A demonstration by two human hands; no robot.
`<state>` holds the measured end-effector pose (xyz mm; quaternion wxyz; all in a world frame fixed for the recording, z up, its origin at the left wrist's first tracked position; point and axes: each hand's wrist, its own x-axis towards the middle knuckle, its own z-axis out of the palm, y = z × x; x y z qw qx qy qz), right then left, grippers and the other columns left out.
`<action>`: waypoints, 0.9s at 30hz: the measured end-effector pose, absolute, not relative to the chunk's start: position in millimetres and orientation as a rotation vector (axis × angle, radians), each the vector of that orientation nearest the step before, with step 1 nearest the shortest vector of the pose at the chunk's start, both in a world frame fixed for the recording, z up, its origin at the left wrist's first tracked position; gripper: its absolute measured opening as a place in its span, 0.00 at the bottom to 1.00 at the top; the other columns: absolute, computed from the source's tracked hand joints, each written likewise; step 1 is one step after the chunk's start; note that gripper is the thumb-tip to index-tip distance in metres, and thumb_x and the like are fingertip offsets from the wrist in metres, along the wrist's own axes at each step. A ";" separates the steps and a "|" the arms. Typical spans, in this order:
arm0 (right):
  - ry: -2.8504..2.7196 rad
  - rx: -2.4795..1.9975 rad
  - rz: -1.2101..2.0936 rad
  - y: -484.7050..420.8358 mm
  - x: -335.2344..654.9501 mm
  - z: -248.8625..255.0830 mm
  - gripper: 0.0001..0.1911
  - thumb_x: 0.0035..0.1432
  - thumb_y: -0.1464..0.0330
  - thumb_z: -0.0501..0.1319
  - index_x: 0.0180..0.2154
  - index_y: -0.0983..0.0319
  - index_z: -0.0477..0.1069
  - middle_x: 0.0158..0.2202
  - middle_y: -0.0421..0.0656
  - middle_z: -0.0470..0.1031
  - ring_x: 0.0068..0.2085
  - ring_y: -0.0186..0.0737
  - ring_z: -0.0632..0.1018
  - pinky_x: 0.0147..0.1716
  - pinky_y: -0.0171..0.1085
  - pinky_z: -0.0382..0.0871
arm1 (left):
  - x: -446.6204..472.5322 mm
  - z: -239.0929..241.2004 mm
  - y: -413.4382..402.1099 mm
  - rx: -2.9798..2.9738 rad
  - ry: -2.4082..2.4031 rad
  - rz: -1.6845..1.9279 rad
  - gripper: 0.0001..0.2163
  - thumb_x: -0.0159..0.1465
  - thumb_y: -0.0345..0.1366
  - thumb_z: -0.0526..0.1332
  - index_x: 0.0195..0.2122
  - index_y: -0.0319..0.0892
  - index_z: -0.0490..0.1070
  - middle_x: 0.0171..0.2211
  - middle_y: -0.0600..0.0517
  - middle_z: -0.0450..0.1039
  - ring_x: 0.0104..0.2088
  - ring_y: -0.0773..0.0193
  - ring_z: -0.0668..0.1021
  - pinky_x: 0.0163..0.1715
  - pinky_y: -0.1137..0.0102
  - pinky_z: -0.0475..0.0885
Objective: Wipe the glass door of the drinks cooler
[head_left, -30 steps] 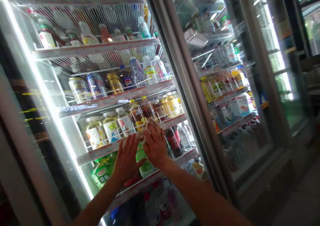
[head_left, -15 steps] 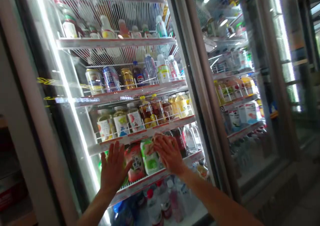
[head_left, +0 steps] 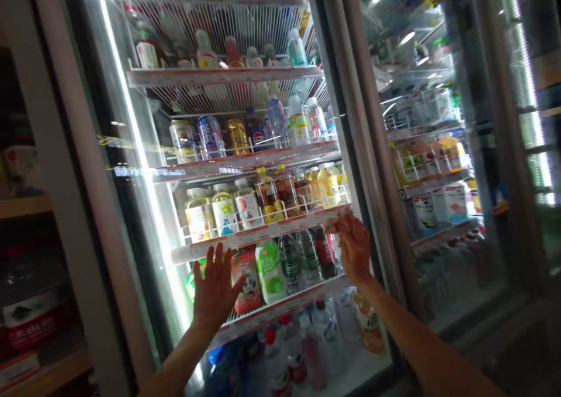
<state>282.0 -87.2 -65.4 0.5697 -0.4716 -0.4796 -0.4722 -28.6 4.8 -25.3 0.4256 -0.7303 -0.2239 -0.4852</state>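
The glass door [head_left: 205, 180] of a lit drinks fridge stands in front of me, faint reflections and lettering showing on it. My left hand [head_left: 215, 292] is spread flat against or just before the glass, fingers pointing up, in front of the lower shelf. Higher and to the right, my right hand [head_left: 357, 254] is closed on a crumpled, pale cloth [head_left: 339, 223], close to the door's right frame [head_left: 350, 122]. The cloth is small and blurred. Behind the glass, between the hands, are a red pouch-like bottle [head_left: 246, 280] and a green-and-white bottle [head_left: 270, 271].
Shelves hold cans [head_left: 210, 137], juice bottles [head_left: 223, 210] and large clear bottles [head_left: 289, 256]. A second glass-doored fridge [head_left: 433, 169] stands to the right. At the left, a wooden shelf [head_left: 48, 376] carries a red-labelled package [head_left: 35, 321].
My right hand with the cloth has moved right across the glass, from before the green-and-white bottle to near the door frame. My left hand stays spread. The view has shifted slightly left.
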 end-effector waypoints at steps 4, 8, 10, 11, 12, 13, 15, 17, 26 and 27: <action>-0.923 -1.069 -1.003 -74.7 290.1 -52.9 0.20 0.62 0.71 0.46 0.53 0.59 0.64 0.62 0.48 0.55 0.62 0.49 0.56 0.56 0.62 0.53 | -27.9 -25.8 5.0 -1.817 -0.571 -1.212 0.32 0.64 0.44 0.50 0.64 0.40 0.35 0.65 0.43 0.38 0.65 0.53 0.44 0.61 0.48 0.41; -0.802 -1.085 -0.963 -67.3 265.2 -39.3 0.12 0.59 0.67 0.52 0.42 0.62 0.69 0.61 0.52 0.55 0.61 0.53 0.58 0.55 0.63 0.52 | -28.3 -25.5 4.5 -1.829 -0.584 -1.219 0.32 0.64 0.44 0.51 0.65 0.41 0.36 0.65 0.44 0.39 0.65 0.53 0.46 0.61 0.48 0.41; -0.800 -1.061 -0.932 -73.7 274.8 -31.2 0.09 0.57 0.68 0.54 0.40 0.62 0.69 0.58 0.54 0.60 0.58 0.51 0.63 0.53 0.58 0.59 | -28.3 -25.2 4.2 -1.823 -0.576 -1.230 0.32 0.64 0.44 0.51 0.65 0.42 0.36 0.65 0.45 0.39 0.65 0.54 0.46 0.61 0.48 0.41; -0.799 -1.036 -0.918 -78.5 285.1 -26.7 0.10 0.57 0.70 0.53 0.41 0.62 0.68 0.57 0.54 0.62 0.57 0.49 0.65 0.51 0.55 0.63 | -28.2 -25.2 4.2 -1.821 -0.570 -1.229 0.32 0.64 0.44 0.51 0.65 0.42 0.36 0.65 0.45 0.39 0.65 0.54 0.45 0.61 0.48 0.41; -0.795 -1.009 -0.917 -83.3 296.5 -22.0 0.13 0.57 0.71 0.51 0.44 0.63 0.67 0.55 0.54 0.63 0.55 0.47 0.67 0.50 0.52 0.65 | -28.0 -25.3 4.4 -1.818 -0.570 -1.226 0.32 0.64 0.44 0.51 0.65 0.42 0.36 0.65 0.45 0.39 0.65 0.54 0.45 0.61 0.49 0.41; -0.793 -0.990 -0.931 -87.2 306.4 -17.2 0.16 0.58 0.72 0.49 0.47 0.63 0.65 0.55 0.54 0.64 0.55 0.46 0.68 0.50 0.51 0.66 | -27.8 -25.6 4.8 -1.813 -0.573 -1.223 0.32 0.64 0.44 0.50 0.65 0.41 0.36 0.65 0.44 0.39 0.65 0.53 0.45 0.61 0.48 0.41; -0.818 -0.979 -0.998 -89.4 311.7 -9.3 0.20 0.59 0.73 0.46 0.53 0.63 0.61 0.55 0.53 0.65 0.57 0.46 0.66 0.54 0.54 0.61 | -27.5 -26.5 5.9 -1.805 -0.574 -1.212 0.32 0.65 0.45 0.49 0.65 0.40 0.35 0.65 0.43 0.38 0.65 0.53 0.45 0.61 0.48 0.41; -0.908 -0.978 -1.054 -82.8 291.2 -7.4 0.24 0.59 0.74 0.44 0.58 0.63 0.57 0.58 0.51 0.61 0.61 0.47 0.60 0.58 0.58 0.52 | -27.3 -27.3 6.8 -1.801 -0.595 -1.208 0.31 0.65 0.46 0.47 0.65 0.40 0.35 0.65 0.43 0.39 0.65 0.52 0.45 0.61 0.48 0.41; -1.113 -1.012 -1.174 -63.4 246.6 -7.4 0.29 0.61 0.73 0.46 0.63 0.56 0.46 0.62 0.45 0.57 0.63 0.45 0.55 0.59 0.54 0.51 | -25.9 -26.4 2.2 -1.804 -0.633 -1.170 0.30 0.66 0.45 0.45 0.64 0.39 0.33 0.66 0.43 0.36 0.65 0.54 0.42 0.61 0.51 0.41; -0.935 -1.023 -1.142 -64.3 253.6 -2.5 0.28 0.62 0.73 0.44 0.63 0.57 0.46 0.63 0.47 0.55 0.63 0.46 0.55 0.58 0.55 0.51 | -25.9 -26.3 1.9 -1.805 -0.629 -1.165 0.31 0.66 0.45 0.45 0.64 0.39 0.32 0.66 0.43 0.36 0.65 0.54 0.42 0.61 0.51 0.40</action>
